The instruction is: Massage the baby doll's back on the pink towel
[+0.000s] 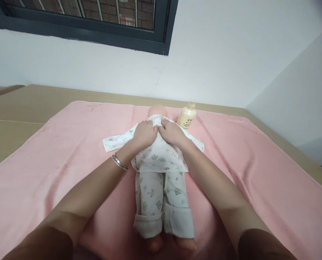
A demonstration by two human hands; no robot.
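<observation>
A dressed doll [163,164] laid lengthwise

Our left hand [146,133] and right hand [172,132] rest on its shirt [158,157], fingers curled; whether they grip cloth, we cannot tell. We judge the doll light, its clothes soft, best held around its middle. It lies on a rippled blanket [76,137], head [157,110] toward the desk's [20,108] far edge, near a bottle [187,117]. Beyond, we see a white wall [217,47] and window [95,30].

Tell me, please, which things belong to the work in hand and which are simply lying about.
In hand: the doll; its patterned top, under the left hand and right hand; its patterned trousers; the pink blanket beneath.

Apparently just about: the bottle, untouched; the bracelets, worn on the left wrist.
</observation>
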